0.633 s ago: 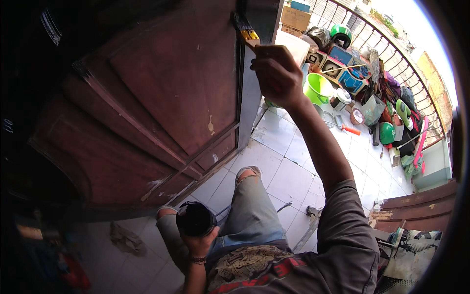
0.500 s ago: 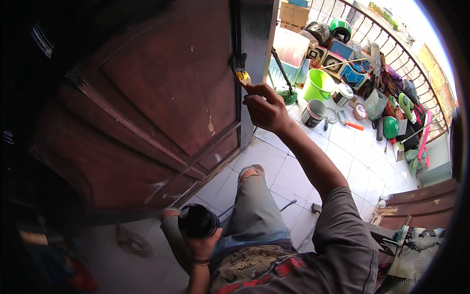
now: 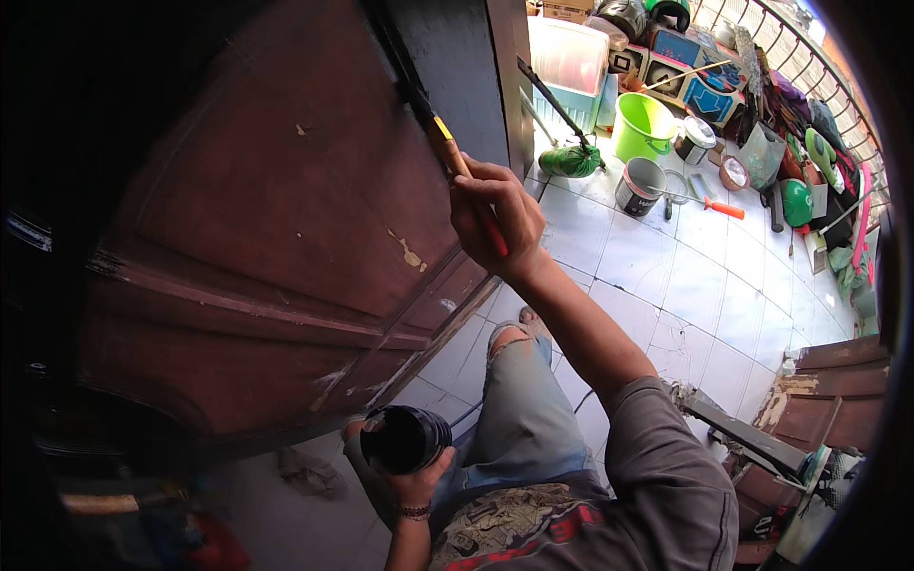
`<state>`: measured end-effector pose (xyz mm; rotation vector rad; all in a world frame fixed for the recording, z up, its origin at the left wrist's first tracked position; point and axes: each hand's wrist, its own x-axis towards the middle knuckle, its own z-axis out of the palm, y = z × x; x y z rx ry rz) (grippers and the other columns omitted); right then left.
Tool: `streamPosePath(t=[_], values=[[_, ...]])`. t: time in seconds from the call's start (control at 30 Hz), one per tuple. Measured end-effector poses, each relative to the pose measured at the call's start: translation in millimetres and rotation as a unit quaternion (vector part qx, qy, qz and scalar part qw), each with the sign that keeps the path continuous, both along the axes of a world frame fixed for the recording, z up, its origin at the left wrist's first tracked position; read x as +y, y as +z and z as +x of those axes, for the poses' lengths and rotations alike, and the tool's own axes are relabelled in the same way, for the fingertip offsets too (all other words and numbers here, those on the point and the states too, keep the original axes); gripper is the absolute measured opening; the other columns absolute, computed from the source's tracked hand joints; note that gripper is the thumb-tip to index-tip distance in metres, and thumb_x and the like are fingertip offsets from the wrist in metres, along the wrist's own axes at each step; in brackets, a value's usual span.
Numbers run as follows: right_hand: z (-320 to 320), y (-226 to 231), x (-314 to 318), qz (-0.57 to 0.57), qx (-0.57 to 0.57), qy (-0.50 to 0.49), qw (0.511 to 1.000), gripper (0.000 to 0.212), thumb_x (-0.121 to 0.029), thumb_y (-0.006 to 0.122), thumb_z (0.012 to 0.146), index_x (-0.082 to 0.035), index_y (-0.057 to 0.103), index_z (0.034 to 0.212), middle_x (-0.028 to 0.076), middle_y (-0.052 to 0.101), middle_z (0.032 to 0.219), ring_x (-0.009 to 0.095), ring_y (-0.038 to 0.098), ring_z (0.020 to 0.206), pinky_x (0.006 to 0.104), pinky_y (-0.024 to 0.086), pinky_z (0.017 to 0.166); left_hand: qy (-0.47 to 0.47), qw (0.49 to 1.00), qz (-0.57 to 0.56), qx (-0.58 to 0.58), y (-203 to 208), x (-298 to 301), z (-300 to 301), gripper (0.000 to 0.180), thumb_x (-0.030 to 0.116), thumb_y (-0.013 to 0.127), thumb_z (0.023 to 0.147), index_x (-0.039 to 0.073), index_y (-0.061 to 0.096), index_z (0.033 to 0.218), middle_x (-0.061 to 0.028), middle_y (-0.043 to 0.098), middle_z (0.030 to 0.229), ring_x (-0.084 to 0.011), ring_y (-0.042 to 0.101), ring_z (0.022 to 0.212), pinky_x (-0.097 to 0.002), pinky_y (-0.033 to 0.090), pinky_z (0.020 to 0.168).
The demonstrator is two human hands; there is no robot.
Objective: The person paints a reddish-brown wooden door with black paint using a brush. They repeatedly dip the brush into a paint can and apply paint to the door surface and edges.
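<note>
Paintbrush now lower on door

The right hand is raised at the end of a nearly straight, outstretched arm with its fingers curled in a closed grip, while the left hand sits low near the lap, fingers wrapped closed.

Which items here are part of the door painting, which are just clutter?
In use:
right hand holding paintbrush
left hand holding black paint can
dark red door

Lying about:
green bucket
grey tin
orange-handled tool
mop
green helmet
</note>
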<state>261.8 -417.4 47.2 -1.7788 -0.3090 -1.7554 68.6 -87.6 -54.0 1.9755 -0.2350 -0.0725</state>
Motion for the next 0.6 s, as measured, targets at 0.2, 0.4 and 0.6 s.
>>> streamPosePath(t=[0.2, 0.4, 0.6], values=[[21.7, 22.5, 10.5, 0.175, -0.043, 0.086, 0.98, 0.024, 0.005, 0.072, 0.083, -0.003, 0.06, 0.102, 0.015, 0.071, 0.093, 0.021, 0.074, 0.082, 0.0276, 0.058, 0.068, 0.007, 0.998, 0.057, -0.02, 4.0, -6.7, 11.0, 0.081, 0.01, 0.09, 0.065, -0.001, 0.051, 0.135, -0.0092, 0.056, 0.131, -0.0218, 0.053, 0.122, -0.0376, 0.037, 0.11], [-3.0, -4.3, 38.5, 0.34, -0.088, 0.278, 0.894, 0.012, 0.005, 0.056, 0.096, 0.005, 0.049, 0.106, 0.023, 0.066, 0.106, 0.022, 0.073, 0.084, 0.0318, 0.062, 0.072, 0.018, 0.999, 0.002, -0.042, 21.2, -32.2, 27.2, 0.067, 0.006, 0.086, 0.069, -0.001, 0.057, 0.13, -0.0066, 0.062, 0.125, -0.0207, 0.058, 0.116, -0.0379, 0.04, 0.109], [40.4, -1.5, 39.9, 0.375, -0.062, 0.311, 0.871, 0.016, -0.001, 0.052, 0.101, 0.002, 0.046, 0.116, 0.023, 0.063, 0.11, 0.028, 0.072, 0.092, 0.0376, 0.062, 0.071, -0.026, 0.998, 0.053, -0.025, 16.0, -21.2, 27.6, 0.064, 0.006, 0.085, 0.07, 0.001, 0.059, 0.129, -0.0078, 0.061, 0.128, -0.0225, 0.057, 0.118, -0.0388, 0.04, 0.11]])
